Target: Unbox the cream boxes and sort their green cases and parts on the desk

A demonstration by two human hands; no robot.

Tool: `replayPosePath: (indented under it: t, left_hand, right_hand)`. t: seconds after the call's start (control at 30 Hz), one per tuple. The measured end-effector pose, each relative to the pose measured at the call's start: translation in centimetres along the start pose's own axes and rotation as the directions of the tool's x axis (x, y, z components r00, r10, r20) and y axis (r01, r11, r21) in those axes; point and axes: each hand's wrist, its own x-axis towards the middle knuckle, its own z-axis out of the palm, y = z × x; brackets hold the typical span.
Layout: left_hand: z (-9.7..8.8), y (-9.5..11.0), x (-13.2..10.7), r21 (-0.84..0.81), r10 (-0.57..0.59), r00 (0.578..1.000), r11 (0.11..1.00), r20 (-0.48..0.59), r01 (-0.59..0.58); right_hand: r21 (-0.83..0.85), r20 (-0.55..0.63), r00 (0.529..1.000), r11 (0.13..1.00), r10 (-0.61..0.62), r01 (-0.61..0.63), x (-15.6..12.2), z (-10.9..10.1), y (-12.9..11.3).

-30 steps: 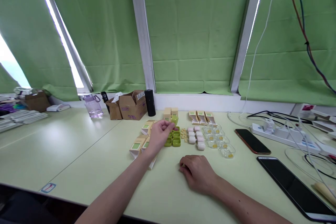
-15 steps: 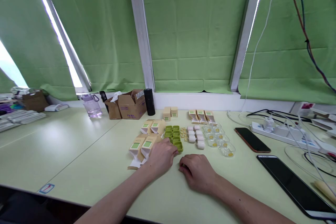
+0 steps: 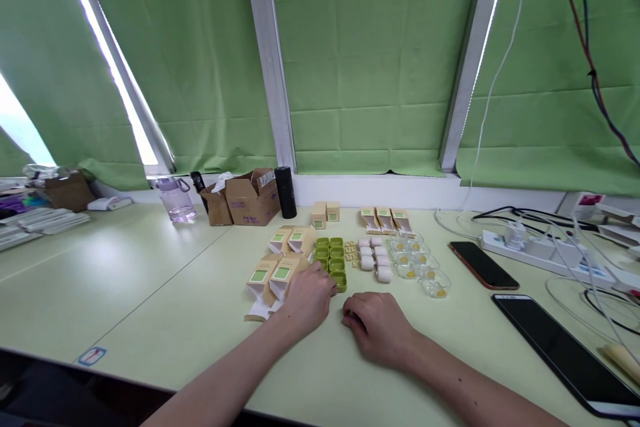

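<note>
My left hand (image 3: pixel 309 297) lies on the pale green table (image 3: pixel 150 293) with its fingers curled, the fingertips against the nearest green plastic tray (image 3: pixel 341 281). More green trays (image 3: pixel 330 248) stand in two short rows behind it. Open tan boxes with green labels (image 3: pixel 280 273) lie just left of that hand. My right hand (image 3: pixel 379 327) rests on the table a little to the right, fingers tucked under, and nothing shows in it.
Right of the trays lie small yellow tiles (image 3: pixel 351 253), pale cases (image 3: pixel 376 260) and clear shells with yellow bits (image 3: pixel 420 267). Two phones (image 3: pixel 483 265) (image 3: pixel 565 347), a power strip (image 3: pixel 540 250) and cables fill the right. A cardboard box (image 3: pixel 253 199), black cylinder (image 3: pixel 285 192) and bottle (image 3: pixel 175 200) stand behind.
My left hand came back from the far end of the green rows, where it pinched a green piece, to the near end. A green tray now lies at its fingertips. My right hand stayed put.
</note>
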Motion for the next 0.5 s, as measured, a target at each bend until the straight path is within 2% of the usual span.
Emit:
replayPosePath:
  t: [0.27, 0.5]
  left_hand:
    - [-0.16, 0.21, -0.16, 0.040, -0.027, 1.000, 0.999, 0.011, 0.027]
    - [-0.93, 0.53, -0.49, 0.001, -0.035, 0.996, 0.999, -0.082, 0.035]
  right_hand:
    - [-0.005, 0.000, 1.000, 1.000, 0.005, -0.005, -0.11, -0.22, -0.15]
    - [-0.003, 0.007, 1.000, 1.000, 0.005, -0.005, 0.01, -0.06, -0.09]
